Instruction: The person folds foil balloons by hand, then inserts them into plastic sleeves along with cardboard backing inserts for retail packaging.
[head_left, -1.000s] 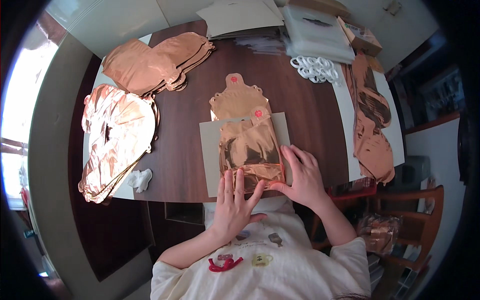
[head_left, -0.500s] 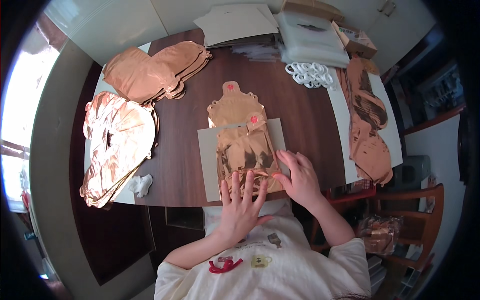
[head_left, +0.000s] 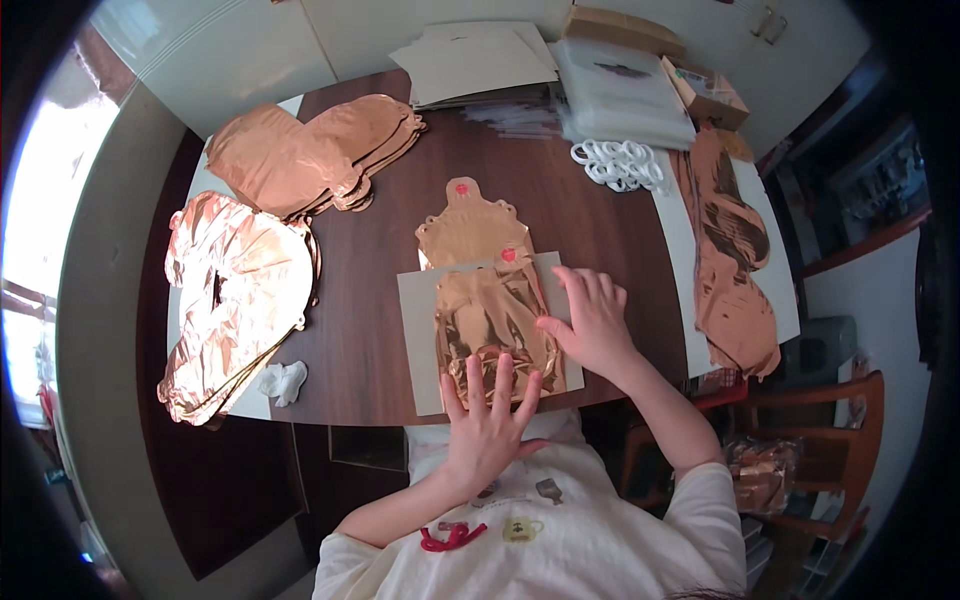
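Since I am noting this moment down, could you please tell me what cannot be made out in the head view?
All in the head view:
Part of the copper foil: the left hand covers it.
Middle of the grey card: the copper foil covers it.
Lower sheets in the upper-left stack: the top sheet covers most.
Contents of the clear bag: wrinkled plastic obscures their shapes.

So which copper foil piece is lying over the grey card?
The middle foil, with your left hand at its near end. Only it overlaps the grey card; the shiny left pile, the pile behind it and the right-hand foil lie apart.
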